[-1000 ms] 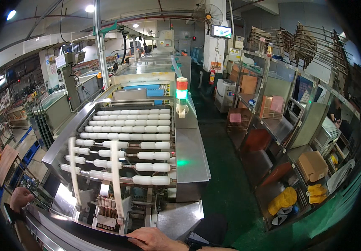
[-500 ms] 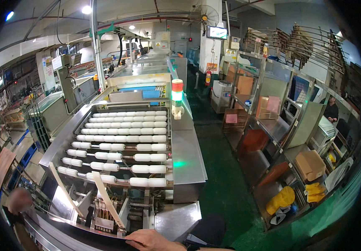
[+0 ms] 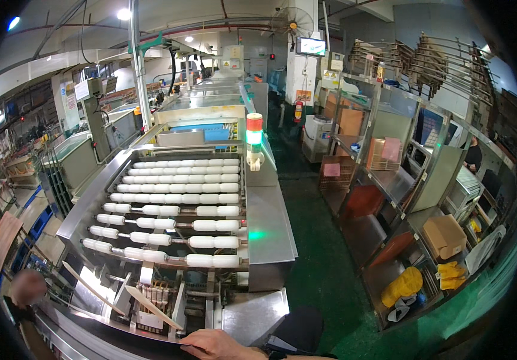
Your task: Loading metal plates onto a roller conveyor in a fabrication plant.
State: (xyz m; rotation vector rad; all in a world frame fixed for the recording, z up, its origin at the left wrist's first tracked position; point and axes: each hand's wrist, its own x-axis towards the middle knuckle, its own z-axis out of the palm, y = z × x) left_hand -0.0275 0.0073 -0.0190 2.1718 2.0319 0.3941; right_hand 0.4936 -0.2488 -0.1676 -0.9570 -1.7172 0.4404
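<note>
My right hand (image 3: 213, 344) is at the bottom centre, its fingers bent over the metal edge (image 3: 120, 336) at the front of a roller conveyor (image 3: 180, 197). At the lower left, my left hand (image 3: 29, 287) is a smeared round shape above a dark wrist band, near that edge's far end; its fingers cannot be made out. Between the hands, two cream strips (image 3: 153, 308) (image 3: 92, 288) slant up to the left from the front of the machine. Behind them lies a small mechanism with pale upright pins (image 3: 158, 295). White rollers fill the conveyor bed.
A signal lamp (image 3: 254, 137) glows green beside the conveyor. To the right stands a metal rack (image 3: 384, 210) with a cardboard box (image 3: 443, 237) and yellow gloves (image 3: 403, 287). Green floor (image 3: 306, 216) runs between. Another person (image 3: 473, 157) is partly visible behind the rack.
The two cream strips have swung lower, their upper ends dropping toward me. A white piece behind them now shows. My hands have hardly moved. The person behind the rack has shifted slightly.
</note>
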